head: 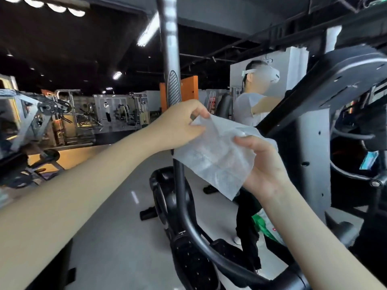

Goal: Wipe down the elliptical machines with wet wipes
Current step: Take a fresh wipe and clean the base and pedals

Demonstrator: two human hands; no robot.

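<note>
A white wet wipe (215,155) hangs spread out between my two hands, at chest height in the middle of the view. My left hand (178,126) pinches its upper left corner. My right hand (263,164) grips its right edge with curled fingers. Right behind the wipe rises the silver and black handle pole (170,49) of an elliptical machine, which bends down to a black foot pedal (194,262) near the bottom. The machine's dark grey console and frame (326,97) stand at the right.
A person wearing a white headset (249,105) stands just behind the wipe at another machine. A green and white bag (266,227) hangs low under my right forearm. More gym machines (41,114) fill the left background, with pale floor (117,206) between.
</note>
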